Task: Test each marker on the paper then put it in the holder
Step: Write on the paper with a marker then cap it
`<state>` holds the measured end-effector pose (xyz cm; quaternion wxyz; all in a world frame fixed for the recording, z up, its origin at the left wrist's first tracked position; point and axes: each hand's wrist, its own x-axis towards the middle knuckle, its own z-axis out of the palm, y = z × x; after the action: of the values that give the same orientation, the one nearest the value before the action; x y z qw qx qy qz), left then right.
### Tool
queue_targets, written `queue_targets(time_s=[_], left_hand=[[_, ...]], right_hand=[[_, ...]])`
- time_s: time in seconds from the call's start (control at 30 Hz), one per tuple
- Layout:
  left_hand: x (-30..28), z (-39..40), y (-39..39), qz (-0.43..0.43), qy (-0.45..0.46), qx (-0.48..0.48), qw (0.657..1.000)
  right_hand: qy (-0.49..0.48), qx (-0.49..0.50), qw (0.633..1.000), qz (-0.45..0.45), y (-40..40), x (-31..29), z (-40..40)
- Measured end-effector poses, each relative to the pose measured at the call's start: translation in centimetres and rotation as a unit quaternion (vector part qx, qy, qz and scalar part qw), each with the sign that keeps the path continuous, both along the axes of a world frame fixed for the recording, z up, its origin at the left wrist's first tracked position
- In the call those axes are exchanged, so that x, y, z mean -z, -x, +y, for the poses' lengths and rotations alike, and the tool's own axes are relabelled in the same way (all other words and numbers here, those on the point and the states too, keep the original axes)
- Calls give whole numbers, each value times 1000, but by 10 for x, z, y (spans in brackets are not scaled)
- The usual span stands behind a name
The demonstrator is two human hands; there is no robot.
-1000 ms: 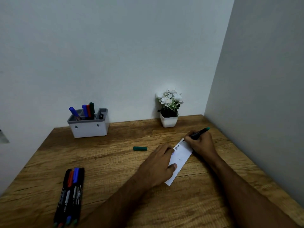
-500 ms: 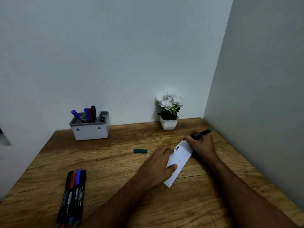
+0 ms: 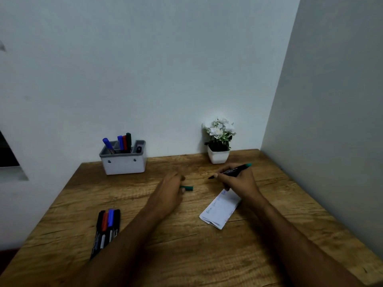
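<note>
left hand (image 3: 170, 193) hiding half the green cap (image 3: 188, 188), paper (image 3: 220, 210) scribbles illegible

Right hand (image 3: 240, 181) grips uncapped green marker (image 3: 232, 171), tip raised off the paper (image 3: 220, 208). Left hand (image 3: 169, 193) touches green cap (image 3: 188, 188) mid-table (image 3: 207, 255). Holder (image 3: 124, 162) with markers at back edge; plant (image 3: 218, 141) toward back right corner. Four markers (image 3: 105, 228) near left edge.

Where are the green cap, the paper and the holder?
green cap (image 3: 189, 188), head view, its exposed right end.
paper (image 3: 220, 210), head view, middle of the sheet.
holder (image 3: 124, 165), head view, its front wall.
</note>
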<state>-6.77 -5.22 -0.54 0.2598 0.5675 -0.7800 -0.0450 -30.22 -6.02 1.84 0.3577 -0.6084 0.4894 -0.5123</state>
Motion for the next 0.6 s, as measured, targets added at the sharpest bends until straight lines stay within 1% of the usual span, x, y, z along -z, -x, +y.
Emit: queue_targets(time_s=[0.13,0.3,0.5,0.6], left_hand=[[5,0,0,-4,-12,-12,1000],[2,4,5,16,-13,-34,999],[-6,14,9,161,-17,-49,986],[-11,19,13,198,-18,-43,979]], right_hand=[[-37,-10,998,-57,-12,7,9],[-54,-31,994,-86,-17,8,17],[-48,-22,988,-145,-15,2,26],[-45,-29,987,-150,-15,1,28]])
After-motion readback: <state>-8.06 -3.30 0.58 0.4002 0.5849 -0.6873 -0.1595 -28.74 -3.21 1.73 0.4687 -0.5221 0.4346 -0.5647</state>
